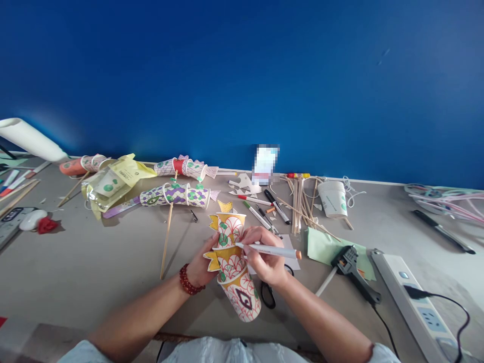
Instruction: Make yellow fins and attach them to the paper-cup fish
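Observation:
My left hand (202, 264) is wrapped round the back of a paper-cup fish (234, 264), a chain of stacked cups drawn with red and green scales and yellow fins, held tilted over the table. My right hand (264, 257) pinches a white marker pen with an orange end (274, 250), its tip touching the upper cup. A red bead bracelet circles my left wrist.
Two finished cup fish on sticks (174, 194) lie behind, beside a yellow bag (113, 184). Markers, wooden sticks (298, 201), a paper cup (333, 198), scissors (268, 295), a glue gun (353, 269) and a power strip (412, 297) lie to the right.

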Available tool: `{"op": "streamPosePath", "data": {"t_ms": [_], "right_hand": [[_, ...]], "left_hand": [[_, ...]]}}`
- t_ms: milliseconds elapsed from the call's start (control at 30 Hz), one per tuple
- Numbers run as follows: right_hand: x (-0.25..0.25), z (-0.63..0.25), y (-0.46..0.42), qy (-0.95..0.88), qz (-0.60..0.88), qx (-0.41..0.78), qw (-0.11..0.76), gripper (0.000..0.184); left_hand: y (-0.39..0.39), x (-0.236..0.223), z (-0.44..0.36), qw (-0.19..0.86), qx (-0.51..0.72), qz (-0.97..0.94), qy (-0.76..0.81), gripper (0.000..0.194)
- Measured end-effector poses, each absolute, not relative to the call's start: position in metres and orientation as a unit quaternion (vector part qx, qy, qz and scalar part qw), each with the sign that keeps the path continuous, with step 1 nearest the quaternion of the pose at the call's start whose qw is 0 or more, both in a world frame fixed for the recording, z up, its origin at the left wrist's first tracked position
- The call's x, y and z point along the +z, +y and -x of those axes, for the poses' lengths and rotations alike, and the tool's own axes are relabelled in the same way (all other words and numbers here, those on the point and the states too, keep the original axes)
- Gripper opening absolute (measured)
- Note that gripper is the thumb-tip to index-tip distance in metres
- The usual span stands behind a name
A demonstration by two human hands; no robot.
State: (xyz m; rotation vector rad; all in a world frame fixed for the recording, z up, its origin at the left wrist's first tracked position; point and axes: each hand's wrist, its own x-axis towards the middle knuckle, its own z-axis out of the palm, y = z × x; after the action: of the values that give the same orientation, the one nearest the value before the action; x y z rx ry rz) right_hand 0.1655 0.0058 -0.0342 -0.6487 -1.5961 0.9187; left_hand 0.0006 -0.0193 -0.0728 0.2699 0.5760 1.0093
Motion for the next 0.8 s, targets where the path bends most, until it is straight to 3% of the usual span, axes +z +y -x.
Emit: {"op": "streamPosePath", "data": {"t_ms": [800], "right_hand": [[-0.0384, -0.1661, 0.0049, -0.662, 0.314, 0.384, 0.561, 0.016]], "left_hand": [[-0.0183, -0.071, -0.003, 0.818, 0.49, -0.135, 0.27, 0.036]]}}
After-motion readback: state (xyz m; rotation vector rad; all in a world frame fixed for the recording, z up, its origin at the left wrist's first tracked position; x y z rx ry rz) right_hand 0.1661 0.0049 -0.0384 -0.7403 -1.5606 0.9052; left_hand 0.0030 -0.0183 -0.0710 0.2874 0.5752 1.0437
